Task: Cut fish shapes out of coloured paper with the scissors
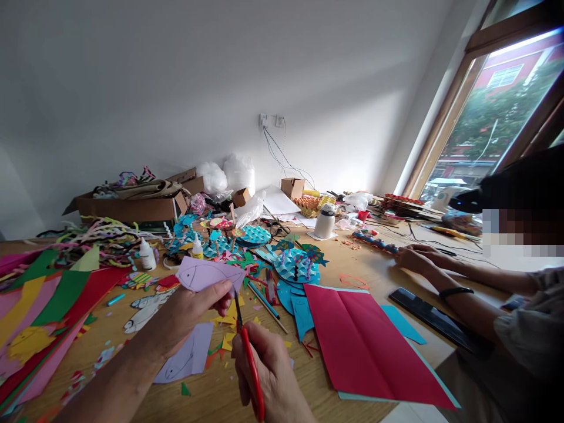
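Observation:
My left hand (191, 311) pinches a piece of lilac paper (205, 274) that bears a fish drawn in dark outline. Red-handled scissors (252, 370) are gripped in my right hand (268, 364), their blades pointing up and meeting the right end of the paper near my left fingertips. Beneath my left wrist, a second lilac sheet (190, 355) with a drawn fish lies on the table, partly covered by my arm. White paper fish (147, 314) rest just left of my left hand. Yellow paper scraps (229, 320) are scattered behind the scissors.
A folded red sheet (370, 341) lies to the right. Coloured paper (53, 311) is stacked at left. Glue bottles (147, 256), blue paper crafts (293, 267) and a white cup (325, 223) stand further back. At right, another person's hands (416, 261) hold a blue craft strip (374, 242).

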The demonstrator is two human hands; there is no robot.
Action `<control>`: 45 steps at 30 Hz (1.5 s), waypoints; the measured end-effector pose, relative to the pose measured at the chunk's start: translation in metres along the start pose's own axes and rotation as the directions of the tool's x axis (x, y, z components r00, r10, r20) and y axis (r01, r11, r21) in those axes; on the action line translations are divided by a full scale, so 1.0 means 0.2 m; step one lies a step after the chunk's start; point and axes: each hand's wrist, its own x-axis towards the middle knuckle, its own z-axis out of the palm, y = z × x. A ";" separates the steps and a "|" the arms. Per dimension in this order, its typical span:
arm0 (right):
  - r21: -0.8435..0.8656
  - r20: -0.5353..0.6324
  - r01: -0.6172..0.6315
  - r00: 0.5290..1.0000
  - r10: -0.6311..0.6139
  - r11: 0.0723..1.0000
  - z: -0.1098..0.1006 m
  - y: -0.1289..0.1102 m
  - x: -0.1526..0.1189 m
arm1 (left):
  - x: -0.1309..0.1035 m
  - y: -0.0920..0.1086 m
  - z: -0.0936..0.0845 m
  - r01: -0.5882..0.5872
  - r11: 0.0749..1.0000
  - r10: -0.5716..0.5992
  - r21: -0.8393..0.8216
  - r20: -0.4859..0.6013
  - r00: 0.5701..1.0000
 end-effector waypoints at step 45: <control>-0.159 0.034 0.038 0.999 -0.033 0.987 -0.06 -0.01 -0.02 | 0.00 0.02 -0.04 -0.062 0.963 0.010 0.260 0.195 0.981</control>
